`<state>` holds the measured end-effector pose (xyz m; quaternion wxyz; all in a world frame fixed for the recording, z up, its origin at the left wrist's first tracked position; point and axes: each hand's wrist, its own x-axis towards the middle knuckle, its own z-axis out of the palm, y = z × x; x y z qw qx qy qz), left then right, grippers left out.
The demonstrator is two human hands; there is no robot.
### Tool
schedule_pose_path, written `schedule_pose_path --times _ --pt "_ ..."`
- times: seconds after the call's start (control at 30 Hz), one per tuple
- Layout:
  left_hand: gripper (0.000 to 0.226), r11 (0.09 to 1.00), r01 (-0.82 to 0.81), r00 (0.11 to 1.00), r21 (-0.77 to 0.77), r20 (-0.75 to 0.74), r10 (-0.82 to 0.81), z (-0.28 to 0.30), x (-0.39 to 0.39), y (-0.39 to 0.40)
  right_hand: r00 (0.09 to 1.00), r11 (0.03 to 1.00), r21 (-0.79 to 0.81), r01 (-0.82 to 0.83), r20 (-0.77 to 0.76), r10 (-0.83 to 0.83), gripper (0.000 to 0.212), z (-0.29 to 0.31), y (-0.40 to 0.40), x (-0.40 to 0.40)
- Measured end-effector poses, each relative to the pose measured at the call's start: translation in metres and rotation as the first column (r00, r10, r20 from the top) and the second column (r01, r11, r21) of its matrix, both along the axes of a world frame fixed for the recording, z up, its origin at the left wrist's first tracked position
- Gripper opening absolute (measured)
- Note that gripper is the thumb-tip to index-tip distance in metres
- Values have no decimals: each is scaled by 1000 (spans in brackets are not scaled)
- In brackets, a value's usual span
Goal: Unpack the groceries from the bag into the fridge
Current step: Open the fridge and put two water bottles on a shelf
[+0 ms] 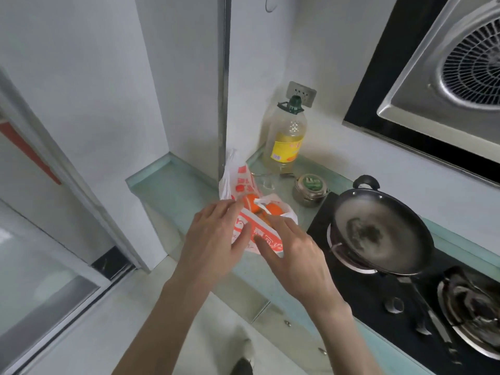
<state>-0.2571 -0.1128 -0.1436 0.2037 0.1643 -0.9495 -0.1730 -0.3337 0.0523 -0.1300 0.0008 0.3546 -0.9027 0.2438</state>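
Both hands at frame centre: left hand [213, 234] and right hand [295, 255], fingers spread apart, resting on orange-filled plastic bag [243, 185] on tabletop [173, 182].

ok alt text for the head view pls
Two hands, left and right, open over a red-and-white bag of oranges on a green counter, beside a wok on the stove, an oil bottle behind.

Head camera looks steeply down, close over the counter [189, 182].
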Motion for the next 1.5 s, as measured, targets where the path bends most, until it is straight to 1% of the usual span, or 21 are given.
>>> schedule_pose_path --times 0.1,0.2,0.3,0.37,0.53,0.7,0.9,1.0,1.07,1.1,1.13,1.17,1.2,1.23,1.27,1.3,1.33,1.37,1.4,1.43,1.5 --pt "42 1000 -22 1000 -10 5 22 -9 -18 -10 999 1000 -17 -26 31 27 45 -10 -19 -21" --pt "34 1000 -17 1000 -3 16 17 -15 -39 -20 998 998 -56 -35 50 37 43 -17 -34 -45" --pt "30 999 -16 1000 30 20 16 -17 -63 -27 986 990 -133 -35 155 56 44 -29 -48 -65" --pt "31 999 -7 1000 49 15 6 -20 -80 -31 976 987 -153 -49 202 80 44 -42 -58 -77" --pt "31 996 -18 997 88 78 11 -36 -120 -39 954 995 -86 -54 289 77 42 -65 -72 -107" --pt "34 993 23 988 119 148 -41 -56 -145 -44 952 997 64 -42 304 21 50 -86 -68 -138" --pt "40 988 -31 976 149 218 -3 -63 -155 -52 972 981 180 79 202 -116 51 -91 -53 -169" --pt "43 989 -21 973 144 229 -12 -64 -160 -54 982 965 213 156 71 -174 57 -83 -49 -176" --pt "41 987 6 977 162 208 -40 -65 -164 -57 981 974 115 193 -38 -190 52 -73 -55 -172" --pt "39 986 24 980 165 191 -56 -66 -166 -58 980 983 10 183 -78 -182 48 -69 -62 -169" --pt "37 986 43 982 164 176 -72 -67 -168 -60 983 981 -119 155 -76 -165 43 -63 -70 -163" --pt "36 985 59 983 164 160 -86 -70 -170 -61 990 957 -257 137 -5 -143 38 -58 -80 -158" --pt "34 982 70 985 177 143 -96 -73 -171 -64 984 911 -380 161 134 -117 35 -52 -90 -151" --pt "33 977 73 986 200 133 -101 -78 -173 -67 944 860 -458 225 320 -77 34 -48 -100 -146" --pt "34 972 69 986 226 131 -101 -83 -176 -70 859 814 -488 314 511 -25 34 -49 -110 -142" --pt "39 967 61 985 247 144 -99 -89 -178 -73 750 784 -466 410 661 0 34 -57 -120 -141" --pt "44 965 48 981 258 169 -94 -92 -180 -76 647 782 -400 478 762 -5 35 -68 -127 -142" --pt "47 965 30 976 259 202 -84 -95 -181 -78 566 809 -310 499 823 -34 35 -81 -133 -145" --pt "49 966 18 969 257 232 -80 -98 -181 -80 516 851 -218 478 853 -72 35 -94 -137 -147" --pt "52 969 19 963 246 257 -84 -100 -181 -82 508 894 -132 429 853 -118 35 -106 -138 -149" --pt "54 983 31 942 182 322 -90 -106 -177 -86 590 950 17 311 780 -208 33 -127 -134 -155"
